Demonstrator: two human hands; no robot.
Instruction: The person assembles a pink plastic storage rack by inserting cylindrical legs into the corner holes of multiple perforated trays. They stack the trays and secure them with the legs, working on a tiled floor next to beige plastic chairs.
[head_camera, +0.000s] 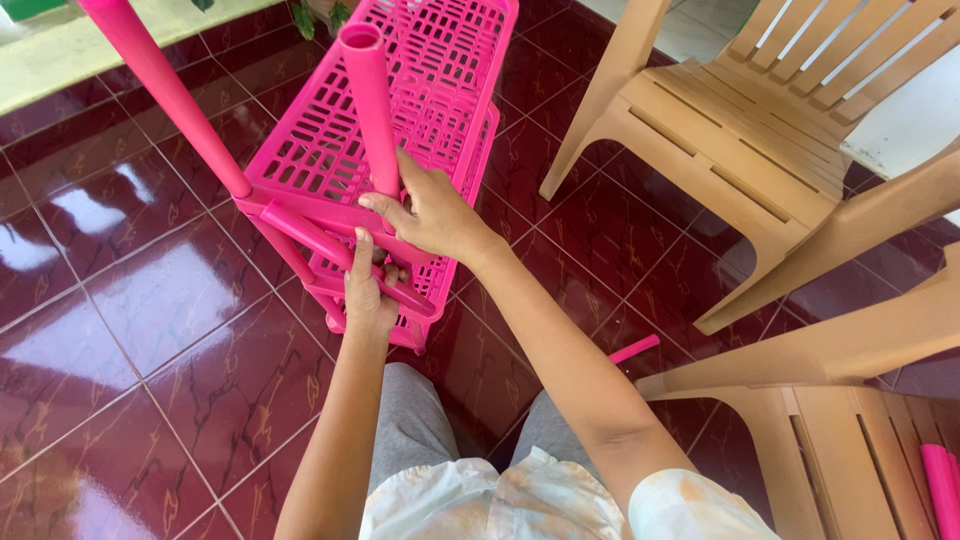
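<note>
A pink plastic rack with slotted shelves stands on the floor in front of my knees. Two pink tubes rise from its near edge: one at the left corner and one near the middle. My right hand wraps the base of the middle tube where it meets the shelf rim. My left hand grips the lower shelf edge just below, thumb up against a slanted pink rod.
Two tan plastic chairs stand to the right, one further off and one close by. A loose pink tube lies on the dark red tiled floor under the nearer chair. Another pink tube rests on its seat.
</note>
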